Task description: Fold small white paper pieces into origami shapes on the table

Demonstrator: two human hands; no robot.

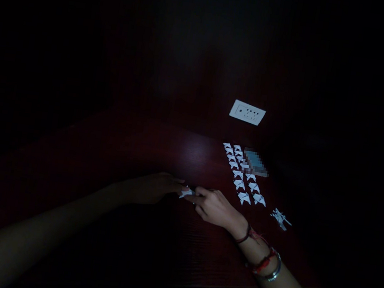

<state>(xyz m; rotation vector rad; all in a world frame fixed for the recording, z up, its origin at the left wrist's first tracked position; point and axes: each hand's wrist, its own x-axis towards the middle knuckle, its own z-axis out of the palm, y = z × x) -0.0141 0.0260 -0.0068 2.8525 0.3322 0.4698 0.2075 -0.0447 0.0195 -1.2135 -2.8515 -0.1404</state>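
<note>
The scene is very dark. My left hand [153, 187] and my right hand [212, 206] meet over a dark red table [133, 155], both pinching one small white piece of folded paper [186, 193] between their fingertips. My right wrist wears a dark band, a red thread and a metal bangle. To the right of my right hand, several small white folded paper shapes [244, 177] lie in two rows on the table.
A white wall socket plate [247, 112] sits on the dark wall behind the table. A blurred greyish flat object [255, 162] lies beside the paper rows. One more white paper shape [280, 218] lies apart near the table's right edge.
</note>
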